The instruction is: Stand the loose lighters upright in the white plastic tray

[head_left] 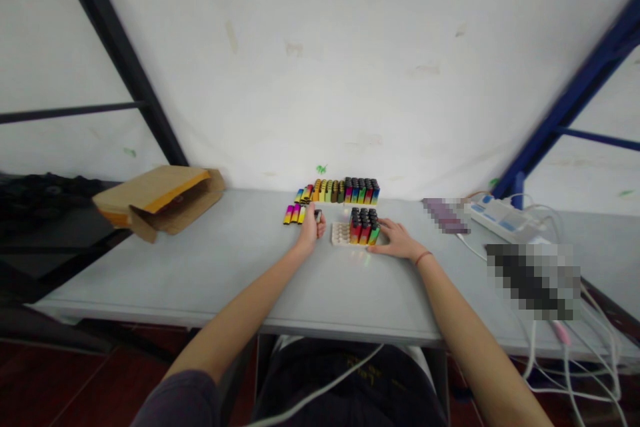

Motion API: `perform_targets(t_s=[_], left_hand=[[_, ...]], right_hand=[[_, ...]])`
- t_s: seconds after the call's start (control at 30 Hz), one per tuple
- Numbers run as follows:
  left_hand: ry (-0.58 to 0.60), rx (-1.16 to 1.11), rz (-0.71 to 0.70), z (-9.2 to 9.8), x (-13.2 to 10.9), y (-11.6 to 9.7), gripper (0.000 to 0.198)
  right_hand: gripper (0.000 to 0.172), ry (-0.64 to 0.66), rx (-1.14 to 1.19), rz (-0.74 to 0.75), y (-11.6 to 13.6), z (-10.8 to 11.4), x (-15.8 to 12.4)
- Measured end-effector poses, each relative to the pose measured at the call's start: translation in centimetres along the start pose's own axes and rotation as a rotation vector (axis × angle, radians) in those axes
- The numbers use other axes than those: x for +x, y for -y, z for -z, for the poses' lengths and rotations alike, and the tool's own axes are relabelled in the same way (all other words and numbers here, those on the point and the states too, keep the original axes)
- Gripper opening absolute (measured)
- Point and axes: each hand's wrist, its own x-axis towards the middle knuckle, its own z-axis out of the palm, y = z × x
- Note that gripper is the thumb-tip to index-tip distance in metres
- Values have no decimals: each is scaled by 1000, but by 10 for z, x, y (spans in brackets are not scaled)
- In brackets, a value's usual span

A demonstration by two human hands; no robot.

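My left hand (311, 230) is closed around a small lighter (318, 215) whose dark top sticks out above the fingers, just left of a white slotted tray (341, 234). Several rainbow-coloured lighters with black caps (364, 225) stand in the tray's right half. My right hand (397, 239) lies flat and open on the grey table, its fingers touching the tray's right edge. Loose lighters (295, 214) lie just beyond my left hand. A long row of lighters (345, 191) stands further back by the wall.
A flattened cardboard box (160, 200) lies at the back left of the grey table (210, 267). A white power strip (500, 215) with cables sits at the right, beside blurred-out items. A white wall is close behind; dark frame struts stand on both sides.
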Motion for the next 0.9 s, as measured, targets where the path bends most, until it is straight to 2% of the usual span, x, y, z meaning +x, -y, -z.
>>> perform_targets(t_s=[0.23, 0.63, 0.73, 0.9], left_hand=[[-121, 23, 41, -6, -5, -2, 48], [-145, -22, -66, -3, -6, 0, 22], [-157, -28, -63, -3, -7, -1, 23], [-101, -65, -6, -1, -5, -2, 39]], right_hand=[[98, 12, -9, 1, -1, 0, 0], [92, -12, 16, 7, -3, -2, 1], [92, -7, 18, 6, -2, -1, 0], [92, -4, 11, -7, 0, 0, -1]])
